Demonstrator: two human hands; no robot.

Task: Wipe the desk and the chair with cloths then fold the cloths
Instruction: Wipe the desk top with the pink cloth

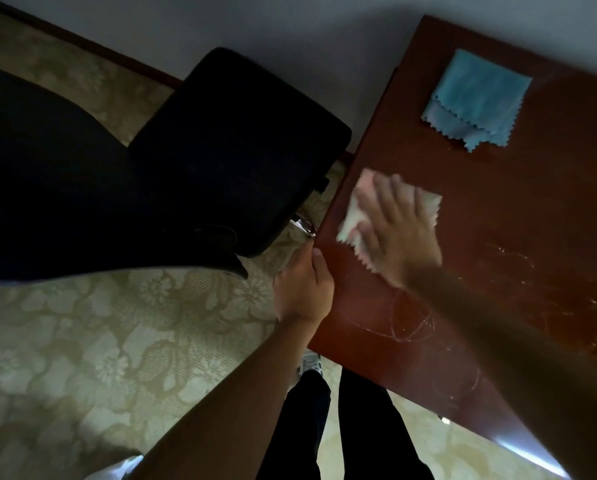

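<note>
A reddish-brown wooden desk (518, 209) fills the right side of the head view. My right hand (399, 233) lies flat, fingers spread, pressing a pale pink cloth (354, 216) onto the desk near its left edge; the hand is blurred. A blue cloth (477, 98), folded, lies farther back on the desk. My left hand (302, 285) grips the desk's left edge, thumb on top. A black chair (234, 150) stands to the left of the desk.
White scratch marks (411, 327) show on the desk near its front. Patterned beige carpet (99, 341) covers the floor. A grey wall (290, 39) with a dark baseboard runs behind the chair. My legs in black trousers (324, 427) stand at the desk's corner.
</note>
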